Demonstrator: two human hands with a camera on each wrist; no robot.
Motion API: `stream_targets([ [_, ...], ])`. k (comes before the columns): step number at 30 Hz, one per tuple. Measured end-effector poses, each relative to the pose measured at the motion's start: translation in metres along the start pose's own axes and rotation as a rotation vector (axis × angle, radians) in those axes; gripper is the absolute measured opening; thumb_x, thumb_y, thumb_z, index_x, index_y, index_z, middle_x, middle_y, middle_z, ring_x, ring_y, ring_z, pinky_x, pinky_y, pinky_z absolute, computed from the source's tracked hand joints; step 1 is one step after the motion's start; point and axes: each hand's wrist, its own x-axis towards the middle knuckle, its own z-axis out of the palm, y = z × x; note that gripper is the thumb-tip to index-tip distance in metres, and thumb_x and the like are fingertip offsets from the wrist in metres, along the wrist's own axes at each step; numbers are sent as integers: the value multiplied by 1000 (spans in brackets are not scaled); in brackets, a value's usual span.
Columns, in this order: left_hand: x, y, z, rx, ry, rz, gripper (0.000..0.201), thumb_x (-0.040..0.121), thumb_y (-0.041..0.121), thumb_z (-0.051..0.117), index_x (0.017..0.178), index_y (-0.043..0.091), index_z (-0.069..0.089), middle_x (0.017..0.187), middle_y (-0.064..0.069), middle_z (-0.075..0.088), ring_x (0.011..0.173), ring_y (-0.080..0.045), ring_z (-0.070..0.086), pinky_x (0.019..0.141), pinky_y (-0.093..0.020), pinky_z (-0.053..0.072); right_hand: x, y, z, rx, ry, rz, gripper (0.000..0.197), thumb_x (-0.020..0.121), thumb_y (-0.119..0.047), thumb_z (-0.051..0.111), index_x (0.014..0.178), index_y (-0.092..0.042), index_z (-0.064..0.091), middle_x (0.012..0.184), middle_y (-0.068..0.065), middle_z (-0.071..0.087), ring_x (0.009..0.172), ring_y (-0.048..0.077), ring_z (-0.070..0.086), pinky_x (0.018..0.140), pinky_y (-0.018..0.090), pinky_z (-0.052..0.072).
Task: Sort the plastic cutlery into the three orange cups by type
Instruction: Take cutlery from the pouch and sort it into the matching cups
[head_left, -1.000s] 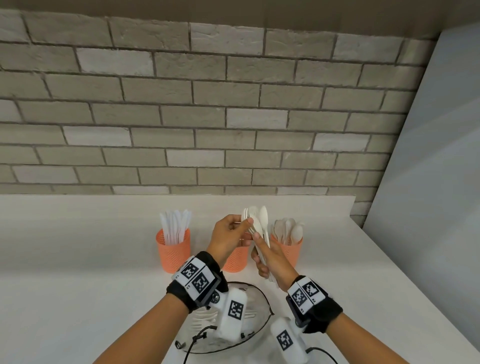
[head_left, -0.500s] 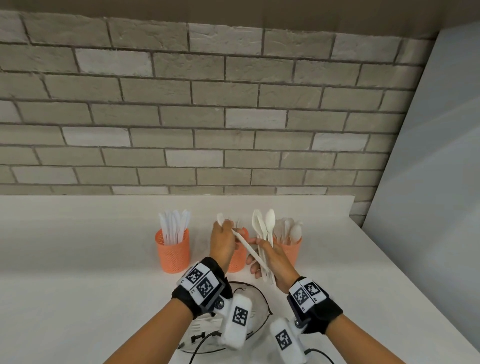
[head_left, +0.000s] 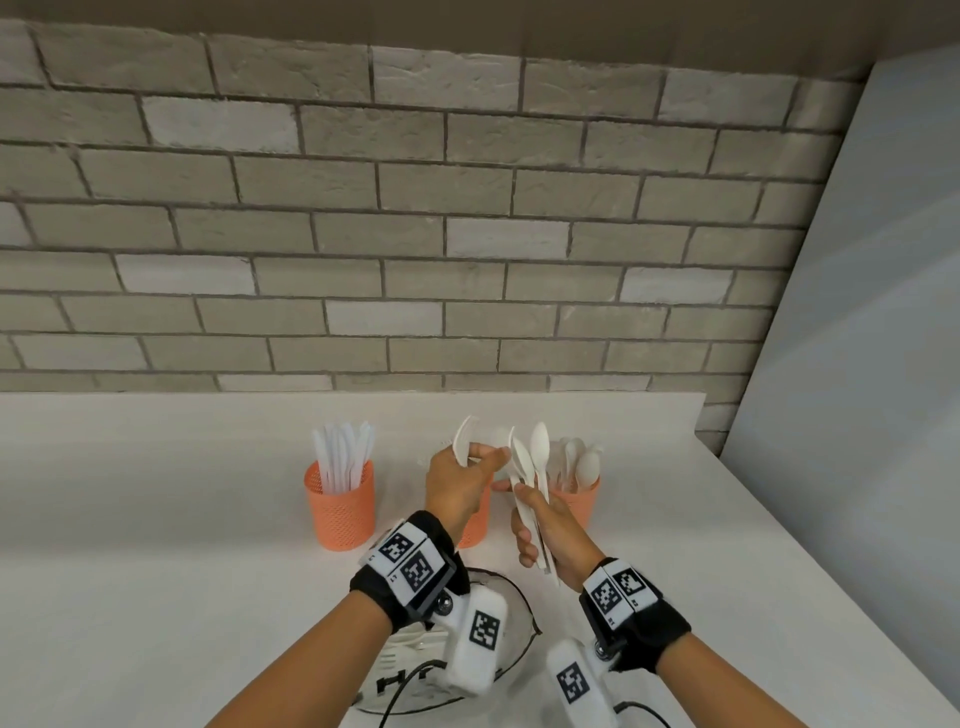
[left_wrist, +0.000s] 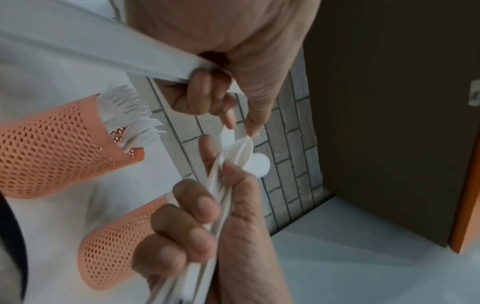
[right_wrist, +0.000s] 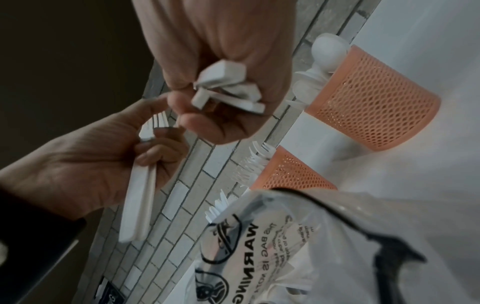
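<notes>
Three orange mesh cups stand in a row. The left cup holds knives, the middle cup is mostly hidden behind my left hand, and the right cup holds spoons. My left hand grips white forks upright over the middle cup. My right hand grips a bundle of white spoons, bowls up, just right of it. In the left wrist view the middle cup shows fork tines at its mouth. The right wrist view shows the spoon handle ends in my right fist.
A clear plastic bag with more white cutlery lies on the white counter under my wrists; its warning print shows in the right wrist view. A brick wall runs behind the cups, and a grey panel bounds the right side.
My left hand has drawn forks out of the bundle in my right hand and turned them upright over the middle cup. The right hand keeps the spoons.
</notes>
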Motion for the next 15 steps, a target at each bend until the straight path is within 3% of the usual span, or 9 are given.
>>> stream_targets([
  [2, -3, 1, 7, -14, -12, 39, 12, 84, 7, 65, 74, 7, 60, 60, -4, 57, 34, 3, 50, 34, -7, 32, -1, -1, 0, -13, 0, -4, 25, 100, -28, 35, 97, -21, 59, 46, 0, 39, 33, 10, 33, 38, 19, 32],
  [5, -4, 4, 14, -27, -42, 40, 12, 88, 1, 59, 77, 6, 61, 60, -4, 56, 36, 2, 54, 32, -6, 32, -2, -2, -1, -11, 4, -3, 22, 100, -27, 35, 94, -22, 56, 47, 1, 39, 33, 10, 34, 37, 19, 32],
  [11, 5, -3, 22, 52, -42, -57, 20, 89, 11, 54, 69, 11, 60, 70, -8, 59, 66, -19, 57, 33, -10, 30, -1, -1, -5, -26, -13, -16, 22, 101, -29, 34, 111, -18, 51, 44, -2, 42, 33, 11, 40, 34, 19, 36],
  [15, 10, -7, 25, 90, -104, -94, 18, 89, 19, 45, 83, 9, 59, 74, -6, 57, 58, -15, 50, 37, -16, 29, 1, 0, -8, -12, -34, -36, 35, 98, -39, 36, 118, -16, 52, 50, 0, 45, 33, 11, 41, 34, 20, 38],
])
